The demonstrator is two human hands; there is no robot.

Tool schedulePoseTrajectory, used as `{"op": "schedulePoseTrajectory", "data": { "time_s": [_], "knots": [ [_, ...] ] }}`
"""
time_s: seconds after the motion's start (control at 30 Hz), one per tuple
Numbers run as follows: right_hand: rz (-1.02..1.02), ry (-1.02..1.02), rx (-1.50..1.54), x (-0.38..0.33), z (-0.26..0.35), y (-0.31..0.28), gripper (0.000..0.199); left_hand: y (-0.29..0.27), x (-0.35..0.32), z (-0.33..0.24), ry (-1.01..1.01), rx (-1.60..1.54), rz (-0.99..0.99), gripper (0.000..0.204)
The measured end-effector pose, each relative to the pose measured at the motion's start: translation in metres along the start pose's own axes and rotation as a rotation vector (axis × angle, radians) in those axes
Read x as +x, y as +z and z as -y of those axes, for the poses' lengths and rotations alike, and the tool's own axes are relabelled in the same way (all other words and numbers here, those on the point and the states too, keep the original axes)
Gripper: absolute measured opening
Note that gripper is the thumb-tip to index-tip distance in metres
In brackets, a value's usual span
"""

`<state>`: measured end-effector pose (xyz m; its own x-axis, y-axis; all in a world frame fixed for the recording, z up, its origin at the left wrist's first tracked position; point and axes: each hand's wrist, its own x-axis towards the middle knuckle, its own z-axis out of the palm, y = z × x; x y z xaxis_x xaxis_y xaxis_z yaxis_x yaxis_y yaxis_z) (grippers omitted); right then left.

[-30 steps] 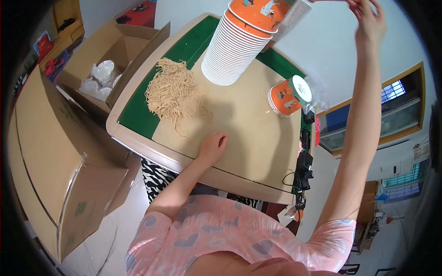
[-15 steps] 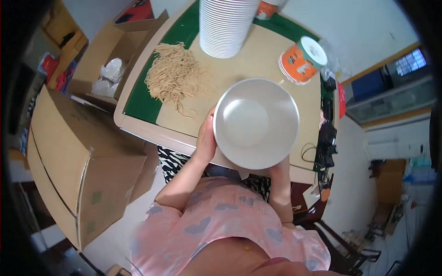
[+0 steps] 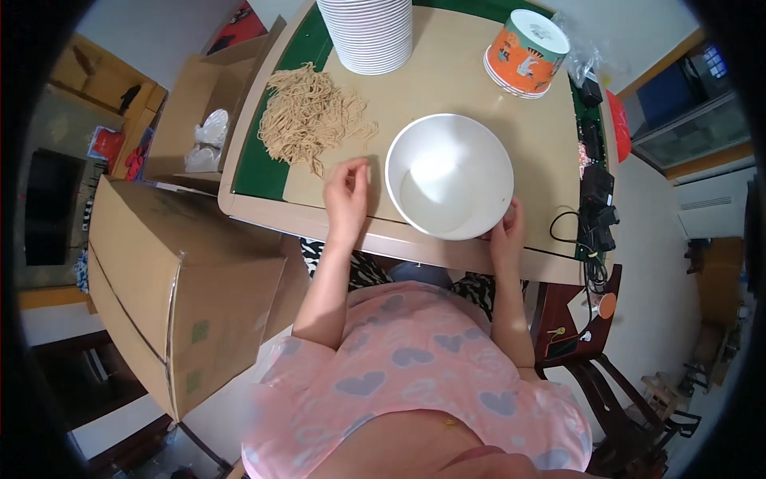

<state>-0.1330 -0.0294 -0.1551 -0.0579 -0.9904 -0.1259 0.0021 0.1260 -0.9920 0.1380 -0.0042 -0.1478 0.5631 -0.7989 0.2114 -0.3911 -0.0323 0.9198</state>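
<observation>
A large white paper tub (image 3: 451, 176) is tilted near the table's front edge, its open mouth facing me and its inside bare. My right hand (image 3: 508, 230) is closed on its lower right rim, with part of the fingers hidden behind the wall. My left hand (image 3: 347, 201) is just left of the tub, not touching it, with fingers loosely bent and nothing visible in them. Beyond that hand lies a tangled pile of thin tan strands (image 3: 307, 116), like noodles or yarn; I cannot tell which.
A tall stack of white tubs (image 3: 367, 36) stands at the back. Orange and green printed tubs (image 3: 527, 56) sit upside down at back right. Black adapters and cables (image 3: 597, 188) line the right edge. Cardboard boxes (image 3: 215, 295) stand left of the table, one holding white plastic bags (image 3: 209, 140).
My left hand has let go of the tub and moved left of it, toward the tan strands. The tub is lower toward the tabletop, with my right hand still on its rim.
</observation>
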Motion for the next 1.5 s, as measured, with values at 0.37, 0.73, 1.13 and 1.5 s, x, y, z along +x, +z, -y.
{"op": "schedulePoseTrajectory", "data": {
  "time_s": [0.37,0.73,1.13,1.5],
  "knots": [
    [0.035,-0.035,0.017,-0.004,0.0,-0.004,0.027,-0.029,0.083,-0.032,0.115,-0.138,-0.074,0.017],
    [0.027,-0.033,0.061,0.001,-0.004,-0.008,0.022,-0.067,0.109,-0.186,0.442,-0.594,-0.188,0.014],
    [0.41,-0.321,0.106,-0.087,0.105,0.0,0.023,-0.04,-0.033,-0.15,0.812,-0.122,0.26,0.015],
    [0.397,-0.233,0.204,-0.088,0.099,0.019,0.012,-0.014,-0.093,-0.123,0.528,-0.047,0.414,0.022]
  ]
}}
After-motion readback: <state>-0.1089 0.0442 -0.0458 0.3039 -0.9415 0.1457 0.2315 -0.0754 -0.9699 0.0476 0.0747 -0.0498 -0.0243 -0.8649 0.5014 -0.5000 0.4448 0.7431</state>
